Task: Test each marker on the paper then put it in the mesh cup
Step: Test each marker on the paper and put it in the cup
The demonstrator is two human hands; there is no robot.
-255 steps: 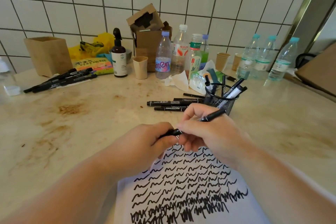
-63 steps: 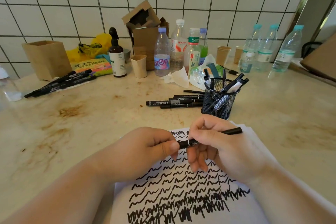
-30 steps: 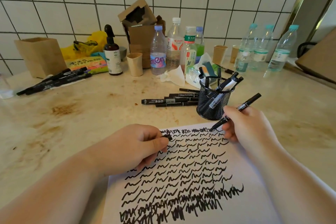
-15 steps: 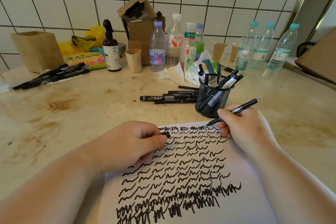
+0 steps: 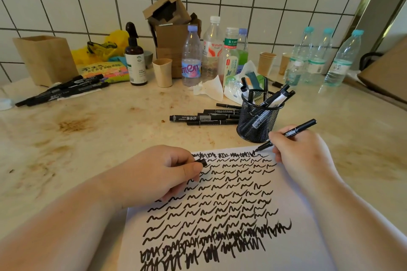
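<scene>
We pinch the cap (image 5: 203, 162) in our left hand (image 5: 160, 177), resting on the paper (image 5: 293, 222). Our right hand (image 5: 297, 152) grips the marker (image 5: 286, 135), tip at the paper's far edge: testing. Next, recapping; the cup (image 5: 257, 121) stands just beyond our right hand.

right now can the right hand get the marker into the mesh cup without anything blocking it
Probably yes. The right hand holds the marker at the paper's top edge, right beside the mesh cup. Nothing lies between them, and the cup's open top has room among the markers already standing in it.
</scene>
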